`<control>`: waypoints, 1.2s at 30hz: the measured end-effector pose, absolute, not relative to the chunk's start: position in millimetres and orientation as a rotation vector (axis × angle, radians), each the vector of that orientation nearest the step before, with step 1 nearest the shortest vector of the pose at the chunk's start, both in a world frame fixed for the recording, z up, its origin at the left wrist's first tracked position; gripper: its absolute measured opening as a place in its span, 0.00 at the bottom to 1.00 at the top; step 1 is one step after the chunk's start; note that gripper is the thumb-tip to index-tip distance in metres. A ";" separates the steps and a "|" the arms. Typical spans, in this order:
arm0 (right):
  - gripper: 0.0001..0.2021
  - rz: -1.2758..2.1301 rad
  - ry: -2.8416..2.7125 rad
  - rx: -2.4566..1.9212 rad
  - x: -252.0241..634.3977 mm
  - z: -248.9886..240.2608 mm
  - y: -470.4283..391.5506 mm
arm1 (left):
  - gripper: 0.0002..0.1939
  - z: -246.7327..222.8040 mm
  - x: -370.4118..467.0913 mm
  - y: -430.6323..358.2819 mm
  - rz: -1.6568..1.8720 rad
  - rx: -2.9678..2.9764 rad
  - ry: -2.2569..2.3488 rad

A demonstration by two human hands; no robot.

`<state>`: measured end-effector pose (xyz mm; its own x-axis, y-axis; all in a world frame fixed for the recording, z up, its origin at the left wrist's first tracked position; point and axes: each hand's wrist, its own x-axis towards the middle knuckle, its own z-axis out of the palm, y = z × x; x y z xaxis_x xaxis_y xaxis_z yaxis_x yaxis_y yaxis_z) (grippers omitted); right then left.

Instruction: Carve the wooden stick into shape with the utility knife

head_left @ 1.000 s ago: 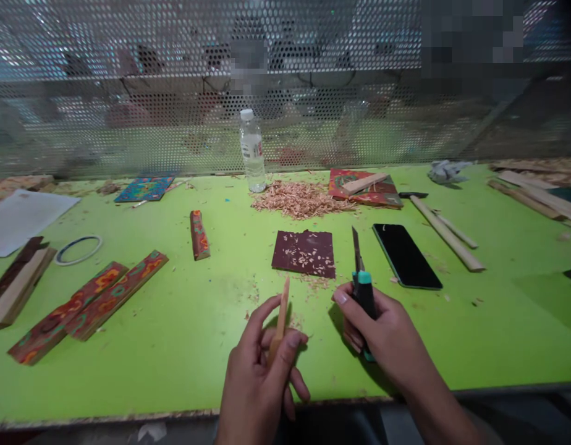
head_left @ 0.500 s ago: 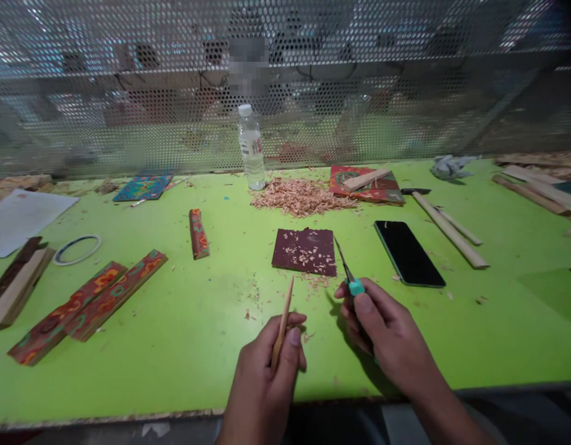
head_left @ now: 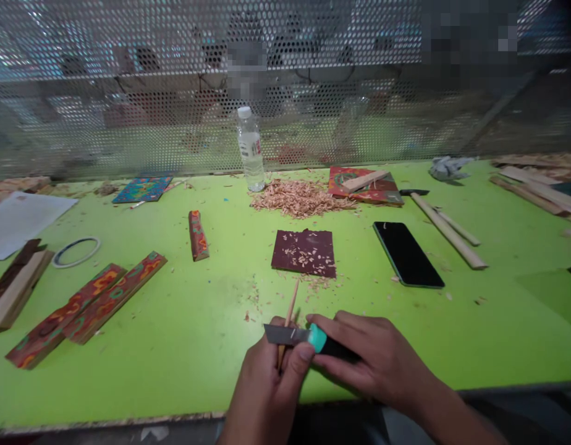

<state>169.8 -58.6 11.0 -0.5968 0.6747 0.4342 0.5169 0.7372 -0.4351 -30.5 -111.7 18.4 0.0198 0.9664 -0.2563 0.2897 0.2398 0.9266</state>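
Careful, your left hand [head_left: 269,383] has its fingers pinching the thin wooden stick [head_left: 293,303] over the tabletop [head_left: 174,352] while your right hand [head_left: 382,352] grips the utility knife [head_left: 319,339] across it, so pushing too hard could slip the blade [head_left: 283,335] into your thumb [head_left: 304,353].

The left hand [head_left: 272,378] and the right hand [head_left: 380,358] were left ungloved, and the left forearm [head_left: 252,425] and right forearm [head_left: 445,408] were bared as far as could be seen. The fingers were slimly shaped, and the left thumb was tipped with a short, smooth nail. Beyond the edge of the bench [head_left: 141,364], dark cloth [head_left: 343,425] was glimpsed between the forearms, its cut hidden by shadow.
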 end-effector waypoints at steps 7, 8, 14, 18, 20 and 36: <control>0.21 0.163 -2.347 -0.913 165.7 10.2 -60.5 | 0.16 18.3 -25.2 -110.7 0.840 1.263 1.585; 0.21 0.148 -2.343 -0.918 165.7 10.6 -60.9 | 0.16 18.6 -24.4 -110.6 0.846 1.259 1.605; 0.21 0.119 -2.313 -0.934 164.4 12.8 -62.0 | 0.17 19.2 -21.1 -111.0 0.859 1.232 1.693; 0.19 0.112 -2.270 -0.945 164.2 11.0 -64.6 | 0.18 21.7 -19.3 -110.4 0.856 1.222 1.728; 0.18 0.111 -2.231 -0.966 166.0 9.5 -65.8 | 0.19 23.3 -18.8 -109.8 0.858 1.228 1.732; 0.24 0.215 -2.345 -0.912 166.7 11.7 -60.1 | 0.14 15.8 -20.6 -113.4 0.854 1.303 1.710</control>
